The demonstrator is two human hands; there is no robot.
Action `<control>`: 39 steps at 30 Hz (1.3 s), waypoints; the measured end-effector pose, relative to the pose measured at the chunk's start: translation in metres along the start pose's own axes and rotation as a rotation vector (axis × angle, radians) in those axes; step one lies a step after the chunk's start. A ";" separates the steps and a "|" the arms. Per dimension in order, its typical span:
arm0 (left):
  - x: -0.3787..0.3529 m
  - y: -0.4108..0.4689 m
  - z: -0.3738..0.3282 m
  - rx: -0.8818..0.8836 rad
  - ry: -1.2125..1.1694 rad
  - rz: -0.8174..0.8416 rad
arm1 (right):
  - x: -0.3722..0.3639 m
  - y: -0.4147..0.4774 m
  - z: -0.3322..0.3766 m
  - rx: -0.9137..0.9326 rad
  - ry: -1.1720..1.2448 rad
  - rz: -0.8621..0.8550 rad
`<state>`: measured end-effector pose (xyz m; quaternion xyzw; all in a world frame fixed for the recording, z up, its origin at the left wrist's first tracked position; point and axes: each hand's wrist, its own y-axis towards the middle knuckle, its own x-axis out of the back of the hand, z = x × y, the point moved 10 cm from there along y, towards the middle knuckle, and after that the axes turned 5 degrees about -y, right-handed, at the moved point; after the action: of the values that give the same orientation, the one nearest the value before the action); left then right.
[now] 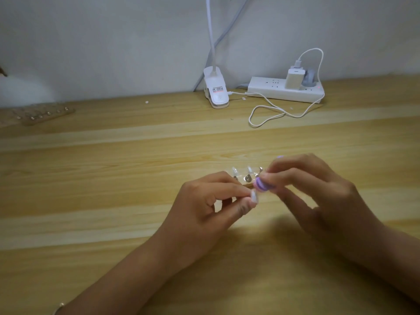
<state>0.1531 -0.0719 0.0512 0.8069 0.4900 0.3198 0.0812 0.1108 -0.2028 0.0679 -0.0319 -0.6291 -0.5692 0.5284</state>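
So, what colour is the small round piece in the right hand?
The round piece is purple with a paler band; the head view shows it.

The worktop [113,155] was pale yellow wood, streaked in lighter and darker bands. The small round piece [261,184] was purple with lilac stripes; the small clear piece [254,196] looked whitish. The power strip [268,87], charger [293,79], cable [268,110] and clip lamp [216,92] were white; plug [309,78] grey.

**Both hands raised, fingertips nearly meeting**

Your left forearm runs up from the lower left. Your left hand [204,208] pinches a small clear piece [254,196] between thumb and forefinger. Your right hand [322,192] reaches in from the right, its curled fingers gripping a purple disc [262,185].
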 end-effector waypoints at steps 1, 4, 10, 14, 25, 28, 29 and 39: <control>0.000 0.000 0.000 -0.002 -0.001 -0.005 | 0.004 0.002 -0.005 -0.025 0.001 -0.010; 0.003 0.002 -0.001 -0.017 0.025 -0.015 | 0.004 -0.004 0.009 0.028 0.081 -0.003; 0.001 0.001 0.006 0.041 0.017 0.023 | 0.000 0.000 0.004 0.051 -0.023 0.030; -0.001 0.001 0.003 0.017 0.067 0.036 | -0.004 -0.009 0.018 0.108 0.033 0.057; -0.008 0.000 0.004 0.015 0.055 0.066 | -0.008 -0.009 0.023 0.136 -0.012 0.078; -0.005 0.001 0.008 0.052 -0.010 0.033 | 0.001 0.003 0.003 0.035 -0.039 0.027; -0.004 0.001 0.010 0.059 -0.033 0.024 | 0.006 0.004 0.003 0.024 -0.024 0.004; -0.006 0.002 0.016 0.125 -0.288 0.039 | 0.016 0.001 0.005 0.006 0.072 -0.095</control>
<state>0.1621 -0.0751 0.0364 0.8572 0.4765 0.1713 0.0942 0.1010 -0.2076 0.0806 0.0202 -0.6121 -0.5926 0.5232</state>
